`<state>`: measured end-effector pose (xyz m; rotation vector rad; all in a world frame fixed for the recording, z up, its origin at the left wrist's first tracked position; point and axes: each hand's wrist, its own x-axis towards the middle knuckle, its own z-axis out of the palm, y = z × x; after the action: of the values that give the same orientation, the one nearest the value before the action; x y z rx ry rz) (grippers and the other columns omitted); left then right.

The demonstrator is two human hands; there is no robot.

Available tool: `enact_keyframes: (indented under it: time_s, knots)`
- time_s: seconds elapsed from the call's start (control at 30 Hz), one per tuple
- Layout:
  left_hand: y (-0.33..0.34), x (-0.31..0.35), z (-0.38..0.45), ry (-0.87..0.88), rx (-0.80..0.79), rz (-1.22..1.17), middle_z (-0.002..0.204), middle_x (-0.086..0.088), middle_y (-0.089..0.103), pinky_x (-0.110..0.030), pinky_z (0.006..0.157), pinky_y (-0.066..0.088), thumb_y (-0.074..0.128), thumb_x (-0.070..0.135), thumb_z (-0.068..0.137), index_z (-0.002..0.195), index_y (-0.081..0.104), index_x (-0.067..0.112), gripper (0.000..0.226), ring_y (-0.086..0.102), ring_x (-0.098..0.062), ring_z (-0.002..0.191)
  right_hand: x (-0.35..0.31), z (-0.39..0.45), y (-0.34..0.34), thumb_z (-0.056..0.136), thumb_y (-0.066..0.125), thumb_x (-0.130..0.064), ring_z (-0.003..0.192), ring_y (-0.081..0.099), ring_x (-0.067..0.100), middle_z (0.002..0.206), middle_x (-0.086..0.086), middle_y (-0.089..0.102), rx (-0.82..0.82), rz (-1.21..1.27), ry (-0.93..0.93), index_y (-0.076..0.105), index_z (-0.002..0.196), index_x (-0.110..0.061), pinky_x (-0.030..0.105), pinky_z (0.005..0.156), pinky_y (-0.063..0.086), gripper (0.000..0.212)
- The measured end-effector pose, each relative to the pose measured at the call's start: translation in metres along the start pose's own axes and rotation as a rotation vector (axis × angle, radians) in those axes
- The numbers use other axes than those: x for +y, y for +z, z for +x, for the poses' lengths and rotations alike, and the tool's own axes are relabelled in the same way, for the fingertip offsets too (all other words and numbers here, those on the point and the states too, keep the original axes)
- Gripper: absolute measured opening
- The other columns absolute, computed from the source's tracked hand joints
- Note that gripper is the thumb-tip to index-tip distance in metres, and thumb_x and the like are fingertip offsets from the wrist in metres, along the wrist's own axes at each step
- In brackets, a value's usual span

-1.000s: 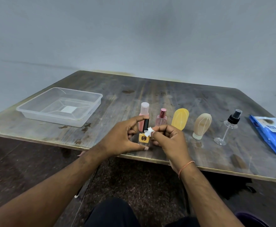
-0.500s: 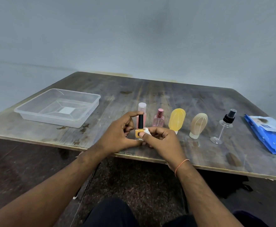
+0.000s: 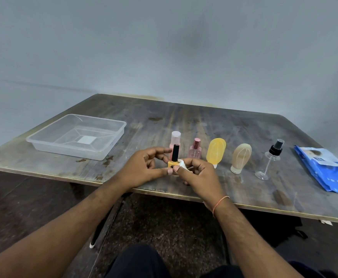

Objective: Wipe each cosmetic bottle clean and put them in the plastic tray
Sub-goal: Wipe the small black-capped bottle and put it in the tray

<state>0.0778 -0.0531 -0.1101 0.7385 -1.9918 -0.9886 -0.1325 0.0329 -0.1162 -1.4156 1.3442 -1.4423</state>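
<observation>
My left hand [image 3: 144,169] holds a small yellow bottle with a tall black cap [image 3: 174,160] upright above the table's near edge. My right hand [image 3: 201,176] pinches a small white wipe [image 3: 182,164] against the bottle's right side. Behind my hands stand a pink bottle with a clear cap [image 3: 175,140] and a small pink perfume bottle [image 3: 195,150]. Further right stand a yellow tube [image 3: 216,150], a beige tube [image 3: 241,157] and a clear spray bottle with a black top [image 3: 270,160]. The clear plastic tray [image 3: 108,152] sits at the left with nothing in it.
A blue pack of wipes [image 3: 324,169] lies at the table's right edge. The worn wooden table [image 3: 204,121] runs back to a pale wall. Dark floor and my knees show below the near edge.
The wipe has slid from the black cap down to the yellow body of the bottle, and the bottle now shows more fully between my hands.
</observation>
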Motion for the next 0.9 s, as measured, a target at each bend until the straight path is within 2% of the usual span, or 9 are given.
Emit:
enact_keyframes:
  time_s: [0.07,0.13,0.23,0.3,0.47,0.53,0.7,0.83,0.9]
  knots:
    - [-0.004,0.003,-0.003,-0.041,-0.003,0.022,0.103,0.009,0.081,-0.019,0.053,0.036,0.092,0.021,0.086,0.132,0.073,0.034,0.052,0.038,-0.005,0.052,-0.001,0.0,0.003,0.095,0.082,-0.025,0.087,0.077,0.03,0.092,0.006,0.082,-0.029,-0.052,-0.039,0.084,0.105,-0.024,0.042,0.076,0.06,0.011]
    - [-0.01,0.004,-0.005,-0.062,-0.008,0.068,0.072,0.015,0.073,-0.017,0.053,0.033,0.093,0.02,0.085,0.124,0.077,0.029,0.043,0.036,-0.004,0.05,-0.002,0.0,0.005,0.096,0.081,-0.024,0.087,0.077,0.027,0.093,0.003,0.083,-0.059,-0.09,-0.07,0.084,0.108,-0.023,0.043,0.08,0.061,0.012]
    - [-0.025,0.004,-0.005,-0.06,-0.008,0.126,0.049,0.013,0.047,-0.016,0.052,0.029,0.093,0.023,0.085,0.116,0.08,0.032,0.035,0.034,-0.004,0.048,-0.006,0.003,0.01,0.095,0.082,-0.021,0.086,0.074,0.005,0.093,-0.009,0.083,-0.087,-0.09,-0.07,0.085,0.113,-0.023,0.026,0.081,0.059,0.018]
    - [-0.032,0.003,-0.003,-0.067,0.01,0.144,0.048,0.016,0.048,-0.015,0.052,0.029,0.093,0.023,0.086,0.116,0.082,0.029,0.033,0.034,-0.004,0.047,-0.006,0.005,0.014,0.096,0.08,-0.022,0.08,0.071,0.0,0.085,-0.015,0.08,-0.071,-0.085,-0.041,0.085,0.114,-0.024,0.02,0.075,0.055,0.019]
    - [-0.044,-0.003,0.005,-0.118,0.074,0.218,0.063,0.034,0.067,-0.013,0.054,0.035,0.091,0.019,0.088,0.119,0.08,0.025,0.034,0.041,-0.005,0.052,0.0,0.008,0.011,0.098,0.078,-0.02,0.069,0.067,0.01,0.081,0.008,0.079,0.031,-0.038,0.042,0.085,0.11,-0.026,0.024,0.062,0.052,0.015]
    - [-0.046,-0.007,0.009,-0.14,0.061,0.242,0.069,0.038,0.068,-0.012,0.055,0.038,0.091,0.021,0.088,0.12,0.079,0.028,0.035,0.045,-0.011,0.057,0.001,0.007,0.008,0.098,0.078,-0.018,0.069,0.066,0.01,0.08,0.003,0.079,0.015,-0.024,0.045,0.085,0.11,-0.023,0.022,0.062,0.052,0.015]
    - [-0.047,-0.01,0.016,-0.148,0.028,0.254,0.066,0.028,0.071,-0.013,0.052,0.035,0.091,0.023,0.089,0.12,0.081,0.029,0.034,0.045,-0.021,0.06,0.005,0.007,0.006,0.098,0.077,-0.017,0.07,0.066,0.007,0.082,-0.003,0.08,-0.015,-0.009,0.03,0.085,0.109,-0.022,0.019,0.064,0.052,0.014]
    - [-0.06,-0.008,0.021,-0.127,0.04,0.234,0.087,0.03,0.077,-0.013,0.054,0.038,0.091,0.017,0.089,0.115,0.08,0.03,0.031,0.045,-0.003,0.051,0.007,0.008,0.005,0.098,0.077,-0.016,0.071,0.067,0.008,0.085,0.002,0.082,-0.029,-0.004,0.006,0.085,0.109,-0.023,0.02,0.066,0.052,0.015]
    - [-0.073,-0.006,0.022,-0.115,0.046,0.248,0.096,0.026,0.079,-0.012,0.055,0.039,0.091,0.018,0.088,0.116,0.081,0.027,0.031,0.048,-0.002,0.051,0.007,0.008,0.004,0.098,0.077,-0.016,0.072,0.068,0.008,0.087,0.002,0.082,-0.03,-0.006,-0.002,0.085,0.109,-0.024,0.022,0.067,0.053,0.016]
